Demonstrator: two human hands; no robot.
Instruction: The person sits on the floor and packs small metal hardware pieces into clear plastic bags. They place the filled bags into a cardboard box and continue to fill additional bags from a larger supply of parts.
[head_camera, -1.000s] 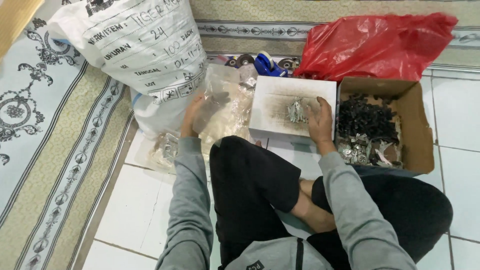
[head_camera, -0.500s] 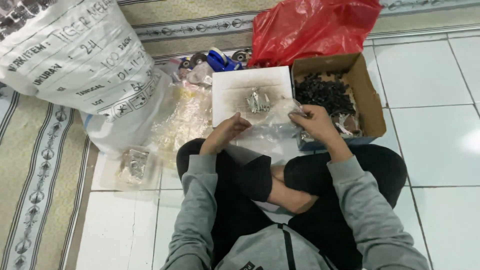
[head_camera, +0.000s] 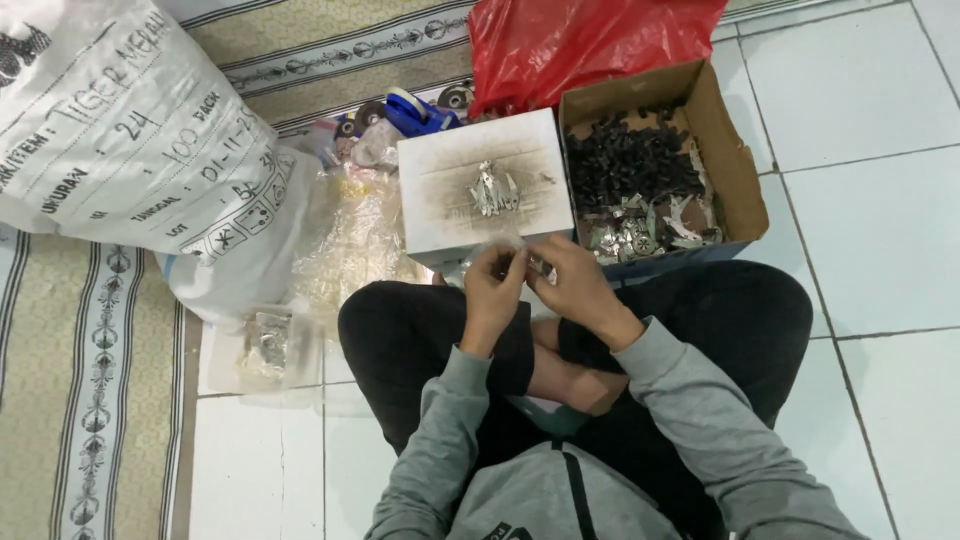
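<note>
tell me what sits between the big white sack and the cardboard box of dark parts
In the head view, a white box with a small pile of metal pieces sits between the sack and the cardboard box, plus clear plastic bags.

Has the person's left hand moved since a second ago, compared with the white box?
Yes. The left hand has come away from the clear bags left of the white box to the box's near edge, meeting the right hand over a small clear bag.
</note>
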